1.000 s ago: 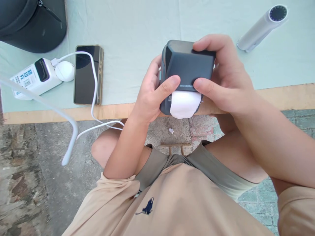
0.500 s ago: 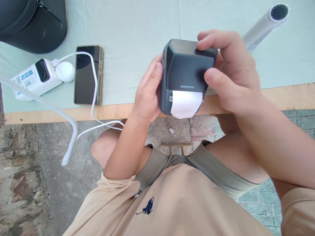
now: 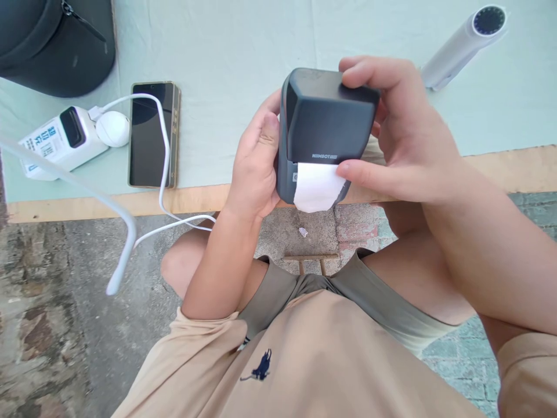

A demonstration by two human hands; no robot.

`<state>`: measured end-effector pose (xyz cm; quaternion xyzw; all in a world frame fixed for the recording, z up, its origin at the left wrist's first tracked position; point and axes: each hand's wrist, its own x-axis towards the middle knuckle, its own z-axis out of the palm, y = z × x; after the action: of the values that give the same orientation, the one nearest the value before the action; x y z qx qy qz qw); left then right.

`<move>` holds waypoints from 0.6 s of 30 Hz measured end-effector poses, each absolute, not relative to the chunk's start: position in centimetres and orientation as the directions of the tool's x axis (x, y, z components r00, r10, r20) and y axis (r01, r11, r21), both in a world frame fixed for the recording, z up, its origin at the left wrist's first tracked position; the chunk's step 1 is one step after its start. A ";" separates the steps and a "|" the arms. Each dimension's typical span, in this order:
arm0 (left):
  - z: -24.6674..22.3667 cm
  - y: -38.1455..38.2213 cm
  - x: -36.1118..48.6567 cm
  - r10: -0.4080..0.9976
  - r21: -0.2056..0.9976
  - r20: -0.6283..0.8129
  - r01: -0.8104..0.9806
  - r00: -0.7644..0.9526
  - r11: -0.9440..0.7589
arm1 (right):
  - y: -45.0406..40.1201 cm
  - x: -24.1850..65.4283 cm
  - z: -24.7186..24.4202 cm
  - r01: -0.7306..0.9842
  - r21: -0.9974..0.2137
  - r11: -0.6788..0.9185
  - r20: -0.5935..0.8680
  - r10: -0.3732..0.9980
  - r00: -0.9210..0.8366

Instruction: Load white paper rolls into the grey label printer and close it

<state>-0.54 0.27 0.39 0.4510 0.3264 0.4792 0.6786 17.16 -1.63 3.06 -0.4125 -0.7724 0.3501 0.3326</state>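
Note:
A black label printer (image 3: 333, 125) is held up over the table's front edge, with a strip of white paper (image 3: 317, 188) curling out of its front slot. My left hand (image 3: 257, 154) is wrapped round the printer's left side, its thumb along the edge. On the opposite side, my right hand (image 3: 400, 133) grips the printer: the index fingertip rests on the top corner, and the thumb tip touches the right edge of the paper just below the cover. The remaining right fingers are partly hidden behind the printer.
On the pale green cloth (image 3: 226, 46) lie a phone (image 3: 151, 139), a white power bank-like block (image 3: 65, 142) with a white plug (image 3: 112, 129) and cable, a black zip case (image 3: 56, 46), and a white cylindrical device (image 3: 463, 46). A white bent rod (image 3: 124, 232) crosses the left foreground.
My right thumb has slid down from the printer's cover onto the edge of the paper strip. The printer has shifted slightly left in view, along with the other table items.

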 end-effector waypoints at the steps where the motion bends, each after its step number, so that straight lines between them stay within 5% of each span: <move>1: 0.5 0.2 -0.5 0.945 0.924 -0.022 -0.354 0.327 0.144 | -1.6 17.3 3.4 0.457 -0.780 0.427 0.217 0.870 -0.443; 6: 0.9 -0.1 -0.4 0.946 0.893 -0.072 -0.401 0.317 0.203 | -1.5 17.5 5.4 0.695 -0.544 0.470 0.312 0.882 -0.352; 13: 1.3 -0.2 -0.4 0.956 0.879 -0.105 -0.424 0.275 0.218 | -1.4 17.5 5.4 0.672 -0.454 0.586 0.295 0.810 -0.507; 18: 1.5 -0.3 -0.2 0.943 0.829 -0.127 -0.489 0.308 0.271 | -1.3 17.5 5.7 0.742 -0.350 0.572 0.439 0.799 -0.410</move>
<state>-0.24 -0.26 1.53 0.3507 0.3237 0.4914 0.7285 17.53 -1.29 5.72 -0.4597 -0.8382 0.0499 0.2892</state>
